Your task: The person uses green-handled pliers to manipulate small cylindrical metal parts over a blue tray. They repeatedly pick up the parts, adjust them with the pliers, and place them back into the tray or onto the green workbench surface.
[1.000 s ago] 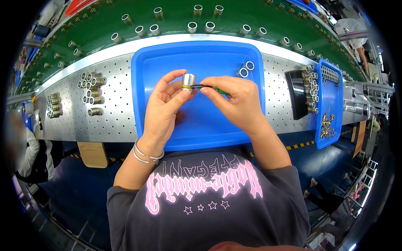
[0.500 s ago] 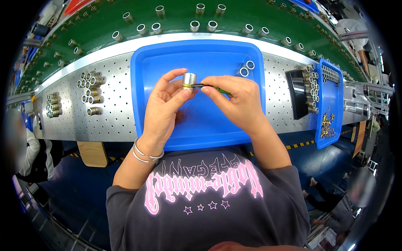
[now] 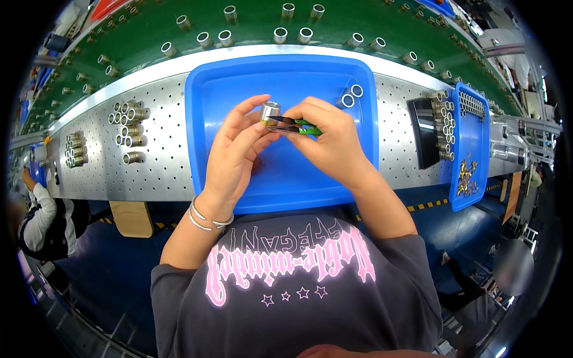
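A short shiny metal cylinder (image 3: 270, 111) with an open top stands upright over the blue tray, with a yellowish band near its lower end. My left hand (image 3: 236, 140) is closed on it, thumb and fingers at its sides. In my right hand (image 3: 328, 128) are small pliers (image 3: 292, 125) with dark pointed jaws and green handles. Their jaws are spread, with the tips against the cylinder's right side near the band. My fingers partly cover the handles and the cylinder's base.
The blue tray (image 3: 192, 128) lies under my hands, with two metal rings (image 3: 347, 101) at its far right. Similar cylinders stand on the perforated bench (image 3: 167, 149) and green belt (image 3: 256, 27). Rightward are a dark flat device (image 3: 422, 134) and another blue tray (image 3: 456, 179) with brass-coloured pieces.
The pliers' jaws and handles have spread apart, and my right hand has turned slightly. The cylinder has tilted a little in my left hand. At the far left, a person's arm has moved forward.
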Demonstrator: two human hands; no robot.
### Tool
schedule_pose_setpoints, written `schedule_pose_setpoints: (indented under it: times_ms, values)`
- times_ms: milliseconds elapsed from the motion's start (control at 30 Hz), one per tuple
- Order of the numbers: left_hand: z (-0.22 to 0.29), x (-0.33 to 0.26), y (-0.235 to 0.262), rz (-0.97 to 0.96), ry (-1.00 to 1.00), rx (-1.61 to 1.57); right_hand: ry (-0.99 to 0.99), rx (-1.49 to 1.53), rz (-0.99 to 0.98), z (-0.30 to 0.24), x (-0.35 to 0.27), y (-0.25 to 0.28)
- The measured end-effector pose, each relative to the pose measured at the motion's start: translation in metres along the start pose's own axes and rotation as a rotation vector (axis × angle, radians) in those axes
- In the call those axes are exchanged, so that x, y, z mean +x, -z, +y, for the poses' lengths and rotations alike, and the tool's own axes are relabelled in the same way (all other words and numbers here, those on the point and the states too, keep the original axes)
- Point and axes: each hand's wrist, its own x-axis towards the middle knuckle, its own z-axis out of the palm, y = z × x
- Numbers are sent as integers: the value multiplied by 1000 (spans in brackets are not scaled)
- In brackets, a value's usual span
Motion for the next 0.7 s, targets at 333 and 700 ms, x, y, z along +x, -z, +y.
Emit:
schedule_pose_setpoints:
  times_ms: [333,700]
  values:
    - [2,1,-2,-13,43,-29,67,150,105,-4,4,1]
    - [2,0,-2,-16,43,3,-19,269,121,1,1,-1]
